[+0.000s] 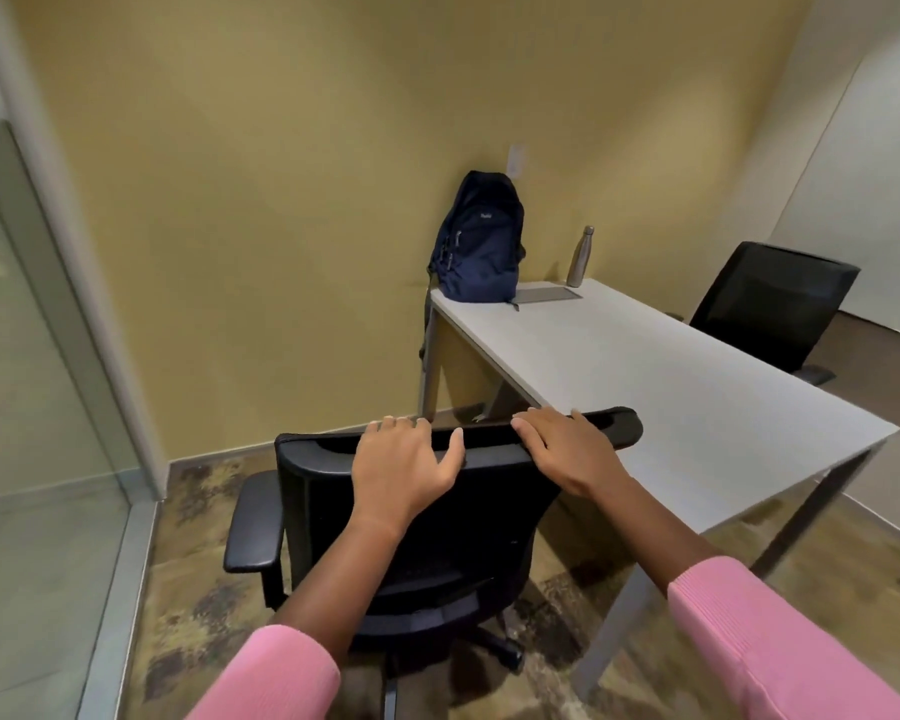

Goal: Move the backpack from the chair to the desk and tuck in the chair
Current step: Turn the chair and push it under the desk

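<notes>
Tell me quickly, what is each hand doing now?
Left hand: closed over the chair backrest top edge.
Right hand: closed over the same edge.

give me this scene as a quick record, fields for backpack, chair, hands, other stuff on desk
backpack: upright on the desk's far corner, against the wall
desk: white top
chair: not yet tucked in, beside the desk's edge
left hand: on top of chair backrest
right hand: on top of chair backrest
bottle: standing near backpack
second chair: at far side
</notes>
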`<state>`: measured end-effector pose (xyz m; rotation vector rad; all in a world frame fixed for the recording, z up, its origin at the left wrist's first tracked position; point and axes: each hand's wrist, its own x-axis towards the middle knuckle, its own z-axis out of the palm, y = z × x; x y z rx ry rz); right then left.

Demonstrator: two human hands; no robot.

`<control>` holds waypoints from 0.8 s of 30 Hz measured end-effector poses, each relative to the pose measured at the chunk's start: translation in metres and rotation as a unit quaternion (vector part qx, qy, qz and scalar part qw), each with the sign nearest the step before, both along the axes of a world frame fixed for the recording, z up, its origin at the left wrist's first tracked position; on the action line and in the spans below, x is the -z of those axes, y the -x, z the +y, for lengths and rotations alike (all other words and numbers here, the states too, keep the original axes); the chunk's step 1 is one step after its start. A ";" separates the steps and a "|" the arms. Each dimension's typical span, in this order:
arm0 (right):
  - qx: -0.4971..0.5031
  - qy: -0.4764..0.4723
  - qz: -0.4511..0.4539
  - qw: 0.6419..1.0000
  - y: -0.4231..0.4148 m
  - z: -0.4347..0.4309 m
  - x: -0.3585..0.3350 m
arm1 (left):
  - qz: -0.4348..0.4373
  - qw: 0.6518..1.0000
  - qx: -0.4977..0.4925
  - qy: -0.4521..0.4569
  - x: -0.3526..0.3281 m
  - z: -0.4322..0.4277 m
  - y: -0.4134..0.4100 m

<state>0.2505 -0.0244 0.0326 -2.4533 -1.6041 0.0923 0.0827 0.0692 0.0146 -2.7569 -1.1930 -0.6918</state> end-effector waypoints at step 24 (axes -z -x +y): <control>0.150 -0.171 -0.046 0.973 0.046 0.123 0.019 | -0.059 0.988 0.134 -0.047 0.014 0.180 0.008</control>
